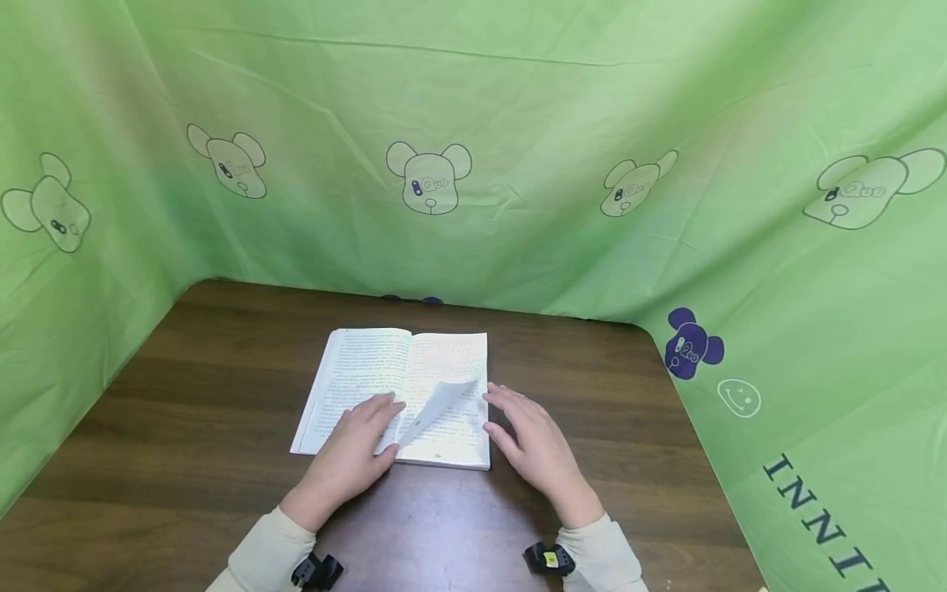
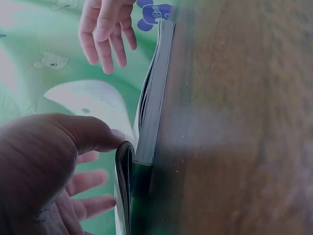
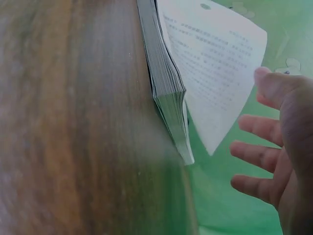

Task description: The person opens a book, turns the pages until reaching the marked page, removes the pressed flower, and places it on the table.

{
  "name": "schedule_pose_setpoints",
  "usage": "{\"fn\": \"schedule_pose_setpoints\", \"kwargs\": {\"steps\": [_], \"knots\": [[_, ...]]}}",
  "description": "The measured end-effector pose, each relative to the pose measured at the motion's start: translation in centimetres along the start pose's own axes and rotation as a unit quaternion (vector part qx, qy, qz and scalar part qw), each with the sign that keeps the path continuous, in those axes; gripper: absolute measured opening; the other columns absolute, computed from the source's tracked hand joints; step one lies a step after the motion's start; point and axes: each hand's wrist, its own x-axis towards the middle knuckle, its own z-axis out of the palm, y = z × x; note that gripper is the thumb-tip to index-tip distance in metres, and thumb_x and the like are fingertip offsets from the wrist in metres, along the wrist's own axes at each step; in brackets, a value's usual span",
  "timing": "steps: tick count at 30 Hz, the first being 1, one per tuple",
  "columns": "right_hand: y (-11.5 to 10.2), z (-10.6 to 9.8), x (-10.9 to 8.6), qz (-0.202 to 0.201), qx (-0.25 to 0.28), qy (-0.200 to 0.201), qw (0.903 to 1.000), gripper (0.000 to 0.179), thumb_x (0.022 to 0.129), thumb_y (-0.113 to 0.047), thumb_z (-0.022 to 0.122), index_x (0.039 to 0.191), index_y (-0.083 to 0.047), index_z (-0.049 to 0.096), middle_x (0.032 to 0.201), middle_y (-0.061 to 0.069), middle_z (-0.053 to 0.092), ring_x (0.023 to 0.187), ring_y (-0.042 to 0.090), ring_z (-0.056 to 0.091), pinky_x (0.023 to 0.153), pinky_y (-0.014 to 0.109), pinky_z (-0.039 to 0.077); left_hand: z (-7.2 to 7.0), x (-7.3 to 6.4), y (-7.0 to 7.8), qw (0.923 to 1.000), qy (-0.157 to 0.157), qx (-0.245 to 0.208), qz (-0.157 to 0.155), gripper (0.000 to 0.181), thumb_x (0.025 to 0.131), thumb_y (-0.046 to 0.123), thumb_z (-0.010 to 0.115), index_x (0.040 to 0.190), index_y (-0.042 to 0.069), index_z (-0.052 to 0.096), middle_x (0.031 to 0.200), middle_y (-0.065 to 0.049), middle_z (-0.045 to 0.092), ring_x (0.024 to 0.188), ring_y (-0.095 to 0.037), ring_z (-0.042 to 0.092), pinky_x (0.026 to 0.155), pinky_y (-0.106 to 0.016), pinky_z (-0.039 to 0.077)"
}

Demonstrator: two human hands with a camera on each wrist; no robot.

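Observation:
An open book with printed pages lies on the table. One loose page stands curled up from the right half near the spine; in the right wrist view this page rises above the thick page block. My left hand rests on the lower left page, fingers spread toward the spine. Its thumb lies at the book's bottom edge beside the fold. Just off the right edge, my right hand hovers with fingers loosely bent and apart, holding nothing.
A brown wooden table carries the book. Green cloth with bear-head prints hangs behind it and along both sides. Each wrist wears a small black device, such as the one by the right sleeve.

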Motion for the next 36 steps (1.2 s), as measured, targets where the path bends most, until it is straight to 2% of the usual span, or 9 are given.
{"fn": "schedule_pose_setpoints", "kwargs": {"steps": [6,11,14,16,20,23,27,31,36], "knots": [[0.22,0.34,-0.08,-0.017,0.015,-0.043,0.9988,0.049,0.097,-0.032,0.071,0.141,-0.012,0.061,0.148,0.005,0.059,0.141,0.026,0.052,0.115,0.052,0.040,-0.01,0.13,-0.38,0.9994,0.034,-0.002,-0.001,0.101,0.083,0.020,0.083,0.163,0.009,0.022,0.166,-0.020,0.023,0.148,-0.042,0.034,0.114,-0.055,0.040],[0.32,0.67,-0.35,-0.045,0.033,-0.091,0.9943,0.053,0.098,-0.032,0.070,0.146,-0.012,0.057,0.151,0.004,0.056,0.145,0.027,0.046,0.118,0.057,0.034,0.06,0.07,-0.42,0.9987,0.051,0.001,0.005,0.108,0.083,0.019,0.082,0.164,0.009,0.012,0.167,-0.022,0.018,0.147,-0.044,0.034,0.112,-0.056,0.042],[0.29,0.74,-0.46,-0.056,0.039,-0.103,0.9923,0.055,0.098,-0.031,0.070,0.147,-0.013,0.056,0.150,0.005,0.057,0.145,0.028,0.046,0.118,0.059,0.033,0.08,0.03,-0.34,0.9980,0.060,0.012,0.017,0.109,0.082,0.018,0.083,0.165,0.011,0.013,0.169,-0.022,0.010,0.147,-0.044,0.032,0.109,-0.058,0.044],[0.26,0.76,-0.49,-0.059,0.041,-0.107,0.9917,0.055,0.098,-0.031,0.070,0.147,-0.013,0.056,0.150,0.005,0.057,0.145,0.028,0.047,0.118,0.059,0.032,0.08,0.03,-0.32,0.9968,0.068,0.028,0.030,0.106,0.081,0.017,0.084,0.165,0.015,0.019,0.171,-0.021,0.002,0.150,-0.045,0.026,0.109,-0.061,0.043],[0.26,0.74,-0.56,-0.063,0.049,-0.120,0.9895,0.054,0.097,-0.030,0.071,0.146,-0.013,0.057,0.149,0.006,0.058,0.144,0.028,0.048,0.119,0.059,0.031,0.03,0.10,-0.31,0.9928,0.078,0.071,0.057,0.090,0.080,0.013,0.082,0.159,0.028,0.040,0.172,-0.017,-0.008,0.155,-0.046,0.008,0.111,-0.073,0.030],[0.28,0.71,-0.64,-0.061,0.057,-0.139,0.9868,0.054,0.098,-0.030,0.070,0.146,-0.012,0.057,0.150,0.006,0.057,0.144,0.027,0.047,0.119,0.059,0.029,-0.02,0.14,-0.33,0.9909,0.074,0.092,0.065,0.074,0.081,0.013,0.078,0.148,0.034,0.056,0.172,-0.015,-0.006,0.156,-0.046,0.002,0.111,-0.079,0.021],[0.38,0.80,-0.70,-0.058,0.056,-0.155,0.9847,0.053,0.099,-0.031,0.068,0.147,-0.012,0.056,0.151,0.006,0.056,0.145,0.028,0.046,0.120,0.059,0.028,-0.03,0.09,-0.41,0.9921,0.062,0.094,0.055,0.052,0.082,0.013,0.074,0.132,0.027,0.071,0.172,-0.015,0.006,0.156,-0.046,0.005,0.111,-0.081,0.014],[0.44,0.87,-0.67,-0.055,0.052,-0.162,0.9839,0.053,0.100,-0.030,0.067,0.148,-0.011,0.055,0.152,0.006,0.055,0.146,0.028,0.045,0.120,0.059,0.027,-0.04,-0.03,-0.54,0.9938,0.046,0.096,0.033,0.041,0.083,0.016,0.069,0.124,0.016,0.074,0.169,-0.017,0.021,0.155,-0.046,0.014,0.113,-0.079,0.013],[0.40,0.80,-0.64,-0.052,0.055,-0.166,0.9832,0.053,0.099,-0.029,0.068,0.147,-0.010,0.055,0.153,0.006,0.054,0.147,0.027,0.044,0.120,0.060,0.027,-0.32,-0.02,-0.56,0.9958,0.024,0.088,-0.011,0.032,0.091,0.030,0.068,0.116,0.010,0.072,0.165,-0.020,0.032,0.153,-0.046,0.023,0.115,-0.075,0.020]]}}
